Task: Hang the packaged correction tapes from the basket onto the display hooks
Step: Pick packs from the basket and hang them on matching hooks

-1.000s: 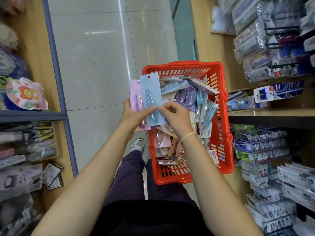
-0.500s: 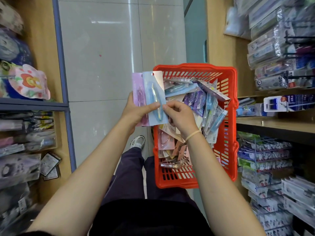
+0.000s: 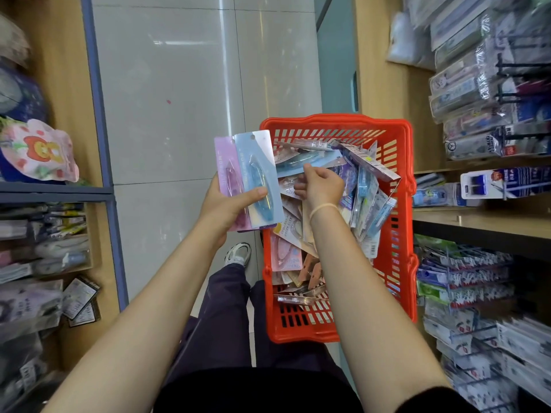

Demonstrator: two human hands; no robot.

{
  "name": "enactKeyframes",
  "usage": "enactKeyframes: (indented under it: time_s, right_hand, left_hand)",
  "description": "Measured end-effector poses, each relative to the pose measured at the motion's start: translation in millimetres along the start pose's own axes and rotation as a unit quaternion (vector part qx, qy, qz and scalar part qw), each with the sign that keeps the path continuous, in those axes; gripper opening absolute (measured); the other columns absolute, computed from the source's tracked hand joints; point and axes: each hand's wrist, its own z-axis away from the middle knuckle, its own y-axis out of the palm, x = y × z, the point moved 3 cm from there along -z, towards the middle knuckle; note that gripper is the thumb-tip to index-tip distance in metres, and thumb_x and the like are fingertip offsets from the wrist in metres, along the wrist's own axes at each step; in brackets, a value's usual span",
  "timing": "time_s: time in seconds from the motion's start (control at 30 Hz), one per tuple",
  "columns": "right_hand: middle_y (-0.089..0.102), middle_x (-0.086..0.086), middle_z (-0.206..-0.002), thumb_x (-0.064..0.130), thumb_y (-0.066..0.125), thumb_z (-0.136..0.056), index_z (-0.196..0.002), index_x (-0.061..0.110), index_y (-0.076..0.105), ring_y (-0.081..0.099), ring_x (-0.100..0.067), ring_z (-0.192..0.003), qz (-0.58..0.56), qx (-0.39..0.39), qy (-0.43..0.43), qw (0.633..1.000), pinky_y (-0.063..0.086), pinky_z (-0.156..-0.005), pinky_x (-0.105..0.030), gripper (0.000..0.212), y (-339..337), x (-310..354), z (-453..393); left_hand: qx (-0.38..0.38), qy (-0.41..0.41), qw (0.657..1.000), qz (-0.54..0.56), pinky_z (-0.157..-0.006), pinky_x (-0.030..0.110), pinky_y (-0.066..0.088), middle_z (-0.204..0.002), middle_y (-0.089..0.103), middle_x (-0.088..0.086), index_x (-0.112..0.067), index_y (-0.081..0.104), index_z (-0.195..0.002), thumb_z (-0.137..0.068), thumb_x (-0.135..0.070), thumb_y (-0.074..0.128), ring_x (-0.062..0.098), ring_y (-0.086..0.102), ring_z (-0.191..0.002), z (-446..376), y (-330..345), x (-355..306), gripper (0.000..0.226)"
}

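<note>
A red plastic basket (image 3: 399,222) stands on the floor at my right, filled with several packaged correction tapes (image 3: 362,189). My left hand (image 3: 229,208) holds a fanned stack of carded tapes upright beside the basket's left rim: a blue pack (image 3: 261,162) in front, a purple pack (image 3: 225,162) behind. My right hand (image 3: 320,184) reaches into the basket, its fingers curled at the edge of a light blue pack (image 3: 301,163) on top of the pile. Whether it grips that pack is unclear. Display hooks (image 3: 465,275) carrying packs stick out of the rack at the right.
Wooden shelves with hanging stationery line the right side (image 3: 483,222). A blue-framed shelf (image 3: 56,192) with bagged goods runs along the left. A tiled aisle (image 3: 179,84) lies between. My dark trousers and one white shoe (image 3: 238,254) show below the hands.
My right hand has let go of the stack in my left hand and moved right into the basket, onto the top of the pile. The left hand still holds the stack.
</note>
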Motion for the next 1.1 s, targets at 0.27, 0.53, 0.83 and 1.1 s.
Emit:
enactKeyframes:
  time_s: [0.27,0.53,0.83,1.1]
  right_hand:
    - [0.061,-0.012,-0.064,0.015,0.067,-0.096,-0.08,0.008,0.052,0.051,-0.018,-0.039,-0.04,-0.05,0.005,0.998,0.043,-0.041,-0.023,0.023,2.2,-16.5,-16.5]
    - [0.064,-0.009,-0.068,0.008,0.065,-0.096,-0.077,0.006,0.059,0.053,-0.013,-0.047,-0.018,-0.011,-0.022,1.0,0.045,-0.045,-0.024,0.02,-16.4,-4.7,19.1]
    - [0.059,-0.013,-0.073,0.002,0.062,-0.093,-0.085,0.015,0.053,0.057,-0.013,-0.072,0.045,0.057,-0.211,0.975,0.052,-0.072,-0.035,0.018,-113.4,66.5,128.6]
    - [0.069,0.01,-0.08,0.008,0.054,-0.101,-0.103,0.019,0.055,0.064,-0.006,-0.073,-0.095,-0.042,-0.29,0.951,0.051,-0.068,-0.023,0.011,-234.4,113.5,249.1]
  left_hand:
    - [-0.005,-0.002,1.0,-0.002,-0.07,0.029,0.061,-0.122,0.073,-0.002,-0.018,0.056,-0.135,-0.077,-0.01,0.087,0.015,0.074,-0.104,7.2,1.8,1.7,0.066]
    - [-0.003,0.02,1.0,-0.022,-0.074,0.03,0.062,-0.123,0.073,-0.002,-0.018,0.056,-0.135,-0.078,-0.011,0.087,0.014,0.073,-0.106,19.3,4.1,-3.7,0.066]
    - [0.06,0.094,0.992,-0.053,-0.084,0.04,0.063,-0.126,0.072,0.001,-0.016,0.055,-0.135,-0.065,-0.022,0.095,0.019,0.071,-0.112,72.6,29.5,-64.9,0.081]
    - [0.258,0.154,0.946,-0.123,-0.085,0.039,0.063,-0.115,0.077,0.0,-0.013,0.06,-0.13,-0.059,-0.022,0.094,0.019,0.075,-0.103,177.1,137.8,-115.0,0.08]
